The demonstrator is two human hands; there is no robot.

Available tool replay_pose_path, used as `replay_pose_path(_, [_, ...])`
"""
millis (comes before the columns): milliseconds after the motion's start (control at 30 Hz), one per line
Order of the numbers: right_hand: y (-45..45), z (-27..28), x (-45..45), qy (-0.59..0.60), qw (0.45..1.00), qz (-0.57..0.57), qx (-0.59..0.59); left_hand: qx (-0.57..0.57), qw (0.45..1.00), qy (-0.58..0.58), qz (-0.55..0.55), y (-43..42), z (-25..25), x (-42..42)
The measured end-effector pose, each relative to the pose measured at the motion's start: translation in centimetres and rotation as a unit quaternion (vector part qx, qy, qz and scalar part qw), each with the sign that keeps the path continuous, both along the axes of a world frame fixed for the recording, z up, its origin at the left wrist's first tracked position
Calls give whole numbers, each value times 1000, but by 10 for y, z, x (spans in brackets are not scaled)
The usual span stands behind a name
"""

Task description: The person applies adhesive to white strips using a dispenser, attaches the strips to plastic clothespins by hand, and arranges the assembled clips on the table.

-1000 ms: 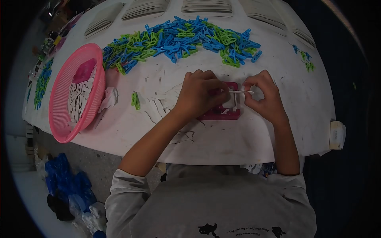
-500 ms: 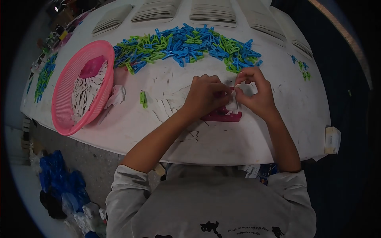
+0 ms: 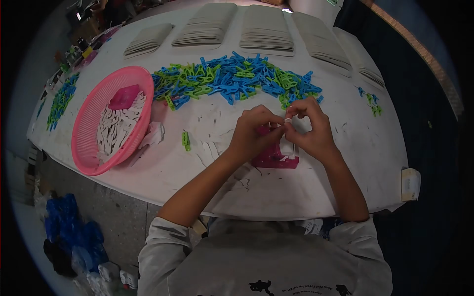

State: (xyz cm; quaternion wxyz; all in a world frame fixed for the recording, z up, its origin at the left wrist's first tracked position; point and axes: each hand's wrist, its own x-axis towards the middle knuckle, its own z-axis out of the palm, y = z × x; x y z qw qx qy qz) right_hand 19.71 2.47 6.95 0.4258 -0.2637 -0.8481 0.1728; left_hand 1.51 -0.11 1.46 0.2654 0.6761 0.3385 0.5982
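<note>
My left hand [image 3: 254, 132] and my right hand [image 3: 315, 129] meet at the fingertips, each in a closed pinch. Between them shows a small white piece [image 3: 288, 120], too small to name. Just below lies a magenta plastic holder [image 3: 276, 162] with white bits on it, partly hidden by my left hand. Thin white strips [image 3: 210, 150] lie on the table left of it. A lone green clothespin [image 3: 185, 141] rests farther left. Beyond my hands spreads a heap of blue and green clothespins [image 3: 237, 81].
To the left, a pink basket [image 3: 81, 148] stands tilted, holding many white strips [image 3: 116, 128] and a magenta piece [image 3: 124, 97]. Stacks of grey cards [image 3: 266, 29] line the table's far side. A few clothespins [image 3: 373, 103] lie at right. Blue plastic bags [image 3: 74, 227] lie on the floor.
The whole view has shifted, so the table things sit lower in the picture. My right fingertips have come up against my left ones, with the white piece now between them.
</note>
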Motion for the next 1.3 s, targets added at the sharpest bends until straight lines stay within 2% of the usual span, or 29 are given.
replay_pose_path(100, [3, -3, -3, -3, 1000, 9, 29, -19, 1000, -8, -6, 1, -3, -3])
replay_pose_path(167, [7, -3, -6, 2, 997, 21, 68, 12, 1000, 18, 14, 3, -9, -3])
replay_pose_path(300, [11, -6, -1, -2, 999, 34, 28, 94, 989, 89, 68, 3, -2, -8])
replay_pose_path(367, [10, 1, -6, -9, 999, 53, 10, 48, 997, 55, 30, 3, -5, -9])
replay_pose_path(433, [4, 18, -6, 44, 992, 51, 110, 37, 998, 35, 38, 2, -3, -9])
replay_pose_path(467, [7, 17, -3, 48, 990, 55, 119, 14, 999, 7, 39, 3, -3, -8])
replay_pose_path(567, [33, 0, 23, 101, 990, 45, 89, -6, 996, -15, 87, 6, -5, -12])
replay_pose_path(633, [56, -19, 38, 40, 989, -139, 10, -39, 995, -35, 84, 7, -5, -15])
replay_pose_path(667, [64, -30, 44, 42, 990, -132, 11, -76, 993, -59, 71, 6, -6, -17])
replay_pose_path(733, [78, -57, 58, -119, 944, -308, 30, -88, 991, -64, 72, 5, -7, -16])
replay_pose_path(833, [100, -106, 82, -178, 916, -358, 43, -111, 990, -72, 57, 7, -9, -17])
replay_pose_path(867, [104, -110, 86, -179, 916, -357, 42, -121, 989, -72, 48, 7, -11, -17])
replay_pose_path(933, [99, -95, 83, -176, 928, -325, -35, -122, 989, -71, 47, 8, -11, -16])
replay_pose_path(1067, [88, -82, 75, -149, 939, -309, -32, -125, 988, -77, 39, 9, -14, -15])
replay_pose_path(1133, [79, -70, 73, -85, 935, -323, -117, -142, 986, -80, 20, 5, -12, -15])
replay_pose_path(1267, [74, -61, 91, -111, 928, -319, -158, -132, 988, -79, -27, 2, -9, -11])
replay_pose_path(1300, [71, -61, 92, -29, 938, -298, -176, -137, 987, -81, -27, 1, -10, -11])
